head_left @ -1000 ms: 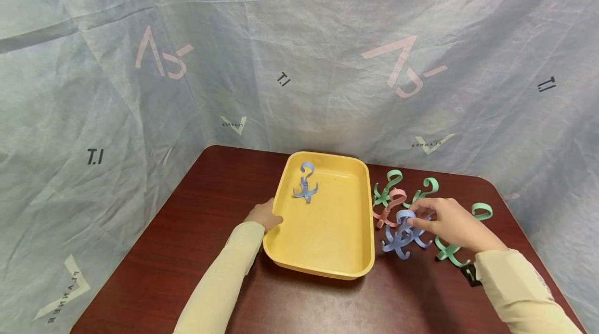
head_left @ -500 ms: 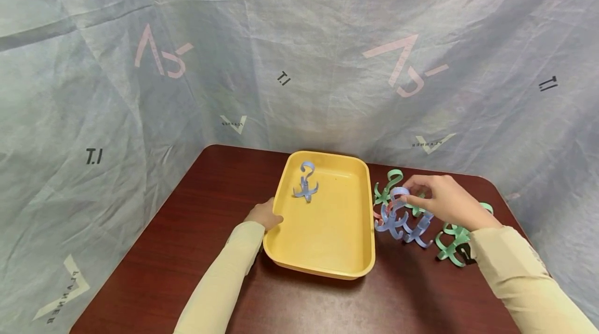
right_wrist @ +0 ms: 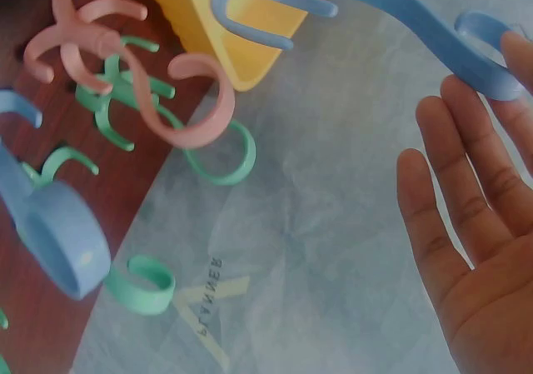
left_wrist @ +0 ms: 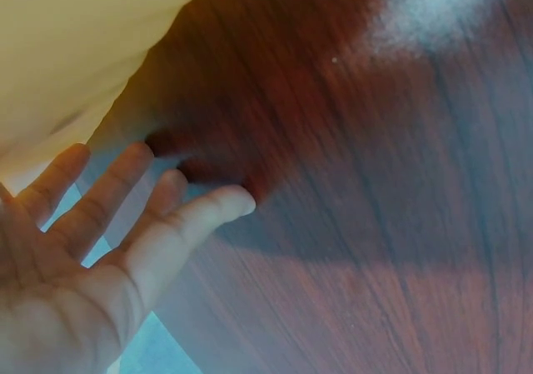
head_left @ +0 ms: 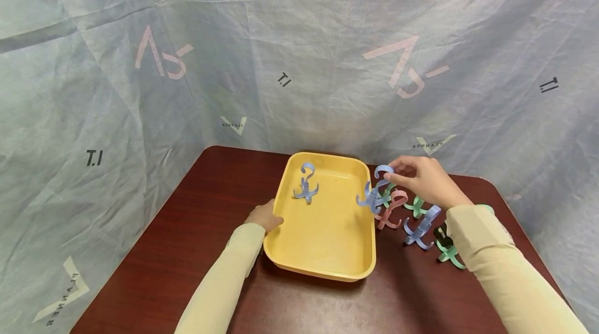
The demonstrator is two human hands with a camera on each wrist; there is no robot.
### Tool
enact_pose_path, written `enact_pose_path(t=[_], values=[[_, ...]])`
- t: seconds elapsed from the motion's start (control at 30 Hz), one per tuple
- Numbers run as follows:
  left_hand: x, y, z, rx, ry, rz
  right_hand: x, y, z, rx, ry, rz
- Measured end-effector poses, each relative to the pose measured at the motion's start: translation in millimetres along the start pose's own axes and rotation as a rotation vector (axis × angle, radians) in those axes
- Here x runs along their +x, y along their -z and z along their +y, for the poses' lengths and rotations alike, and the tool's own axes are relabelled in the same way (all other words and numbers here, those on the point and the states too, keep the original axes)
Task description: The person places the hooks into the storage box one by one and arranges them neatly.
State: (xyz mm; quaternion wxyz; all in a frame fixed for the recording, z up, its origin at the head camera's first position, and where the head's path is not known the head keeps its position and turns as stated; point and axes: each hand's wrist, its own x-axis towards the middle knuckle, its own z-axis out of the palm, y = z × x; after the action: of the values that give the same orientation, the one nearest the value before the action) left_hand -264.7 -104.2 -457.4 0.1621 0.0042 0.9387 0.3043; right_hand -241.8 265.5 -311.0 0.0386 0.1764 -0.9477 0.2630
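My right hand pinches the curled top of a blue multi-prong hanging hook. In the head view this hook overlaps the right rim of a yellow tray, prongs downward. The right wrist view shows the same hook at the fingertips. My left hand grips the tray's left rim, with a digit over the edge. In the left wrist view the left hand's other fingers reach out beside the tray's side. Another blue hook lies inside the tray, near its far left.
Right of the tray, a pink hook, a blue hook and several green hooks lie on the dark red table. The right sleeve partly hides one green hook. A grey printed sheet hangs behind the table.
My right hand has lifted the blue hook off the table and carried it left and away, up to the tray's right rim. The left hand and tray stay put.
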Motion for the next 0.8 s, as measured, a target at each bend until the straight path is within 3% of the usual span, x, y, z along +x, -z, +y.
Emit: enact_pose_path(t=[0.2,0.8], values=[[6.1,-1.9,-3.5,0.006,-0.004,0.005,15,-8,-4,0.039,-0.015,0.001],[1.8,-1.1,-3.3,0.024,-0.030,0.020,50,-48,-10,0.154,-0.060,-0.009]])
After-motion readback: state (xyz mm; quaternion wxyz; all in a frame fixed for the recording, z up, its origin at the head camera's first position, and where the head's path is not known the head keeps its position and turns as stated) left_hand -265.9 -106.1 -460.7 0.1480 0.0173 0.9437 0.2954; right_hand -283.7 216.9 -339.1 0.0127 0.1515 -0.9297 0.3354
